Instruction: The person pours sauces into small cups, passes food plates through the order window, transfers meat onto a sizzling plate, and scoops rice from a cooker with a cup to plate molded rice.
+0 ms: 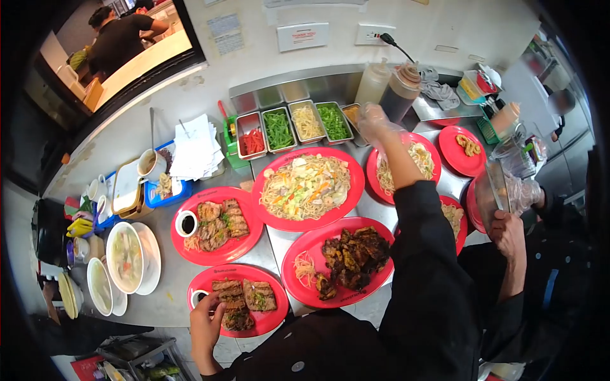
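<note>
My left hand (pixel 206 322) is bare, its fingers curled at a small white sauce cup (pixel 197 296) on the near red plate (pixel 198 279) of sliced grilled meat (pixel 238 301). The hand covers part of the cup. At the back, my right hand (pixel 376 122), in a clear plastic glove, reaches to the metal tub with an orange-brown topping (pixel 351 114). Its fingers look drawn together; what they hold is hidden. Below that forearm lies a red plate of noodles (pixel 419 162). A large noodle platter (pixel 308 187) and a plate of dark grilled meat (pixel 356 257) lie between my hands.
Metal tubs hold red strips (pixel 252 141), green leaves (pixel 278 130), pale shreds (pixel 307 120) and chopped scallions (pixel 332 120). Two squeeze bottles (pixel 399 92) stand behind. Soup bowls (pixel 125 257) are at left. At right, a co-worker's hand (pixel 508 238) holds a metal tool over another plate.
</note>
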A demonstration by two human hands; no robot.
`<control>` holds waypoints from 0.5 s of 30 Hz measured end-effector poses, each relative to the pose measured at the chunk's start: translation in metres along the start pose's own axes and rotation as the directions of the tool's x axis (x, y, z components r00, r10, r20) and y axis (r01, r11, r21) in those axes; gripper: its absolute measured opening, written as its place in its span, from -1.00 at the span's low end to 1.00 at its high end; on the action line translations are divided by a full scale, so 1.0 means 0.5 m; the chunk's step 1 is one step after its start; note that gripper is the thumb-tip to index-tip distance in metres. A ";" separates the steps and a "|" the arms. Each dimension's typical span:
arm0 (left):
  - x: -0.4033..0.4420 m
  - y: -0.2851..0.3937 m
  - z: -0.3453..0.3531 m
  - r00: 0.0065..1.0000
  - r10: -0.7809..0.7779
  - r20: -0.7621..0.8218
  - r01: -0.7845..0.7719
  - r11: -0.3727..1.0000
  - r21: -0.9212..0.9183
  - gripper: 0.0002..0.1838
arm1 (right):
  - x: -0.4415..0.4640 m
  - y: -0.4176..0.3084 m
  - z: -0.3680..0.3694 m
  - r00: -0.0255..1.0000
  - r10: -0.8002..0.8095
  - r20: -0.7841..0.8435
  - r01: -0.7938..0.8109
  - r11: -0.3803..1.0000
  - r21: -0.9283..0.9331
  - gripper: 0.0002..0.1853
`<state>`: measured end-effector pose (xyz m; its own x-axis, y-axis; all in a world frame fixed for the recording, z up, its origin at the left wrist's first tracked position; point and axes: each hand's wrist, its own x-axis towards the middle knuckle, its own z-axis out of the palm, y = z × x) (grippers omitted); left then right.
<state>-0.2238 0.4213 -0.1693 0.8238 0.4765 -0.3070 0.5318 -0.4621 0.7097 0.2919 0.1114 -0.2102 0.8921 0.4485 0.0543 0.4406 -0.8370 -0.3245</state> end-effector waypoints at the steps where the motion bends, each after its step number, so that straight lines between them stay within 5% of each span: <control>1: -0.002 0.008 -0.003 1.000 -0.024 0.003 0.024 1.000 -0.002 -0.69 | -0.017 -0.028 -0.021 0.992 0.121 -0.020 -0.105 0.921 0.375 -0.88; 2: -0.003 0.004 -0.005 1.000 -0.029 -0.001 0.029 1.000 -0.007 -0.69 | -0.038 -0.052 -0.034 0.993 0.115 -0.017 -0.100 0.922 0.373 -0.88; 4: -0.003 -0.015 -0.008 1.000 0.011 0.023 -0.011 1.000 0.004 -0.68 | -0.084 -0.092 -0.045 0.918 -0.304 0.256 -0.062 0.526 0.848 -0.80; 6: -0.003 -0.013 -0.015 0.999 0.037 0.030 -0.038 0.999 0.025 -0.68 | -0.185 -0.207 -0.050 0.963 -0.209 0.170 -0.152 0.100 0.983 -0.66; 8: -0.007 0.007 -0.021 0.998 0.064 0.016 -0.064 0.997 0.031 -0.69 | -0.192 -0.247 -0.013 0.937 -0.267 0.227 -0.188 0.164 0.968 -0.62; 10: -0.009 0.003 -0.025 0.997 0.071 0.019 -0.071 0.997 0.020 -0.69 | -0.186 -0.297 0.011 0.914 -0.269 0.303 -0.308 0.021 0.951 -0.90; 11: -0.010 0.000 -0.026 0.997 0.077 0.024 -0.077 0.997 0.011 -0.70 | -0.165 -0.316 0.032 0.915 -0.269 0.302 -0.307 0.023 0.951 -0.90; 12: -0.012 -0.001 -0.027 0.997 0.078 0.023 -0.079 0.997 0.010 -0.70 | -0.129 -0.328 0.059 0.892 -0.362 0.271 -0.012 0.580 0.814 -0.93; 13: -0.014 -0.001 -0.029 0.997 0.068 0.028 -0.068 0.998 -0.010 -0.70 | -0.115 -0.339 0.063 0.845 -0.444 0.300 0.333 0.873 0.356 -0.96; 14: -0.017 -0.001 -0.030 0.998 0.057 0.034 -0.056 0.998 -0.030 -0.71 | -0.125 -0.336 0.069 0.845 -0.442 0.301 0.331 0.874 0.354 -0.96; 15: -0.019 -0.001 -0.032 0.998 0.057 0.036 -0.056 0.998 -0.031 -0.71 | -0.142 -0.332 0.076 0.890 -0.351 0.291 0.109 0.783 0.612 -0.97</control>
<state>-0.2350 0.4290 -0.1564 0.8593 0.4224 -0.2884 0.4785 -0.4650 0.7449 0.1516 0.2302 -0.1961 0.6105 0.7840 -0.1123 0.3806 -0.4147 -0.8265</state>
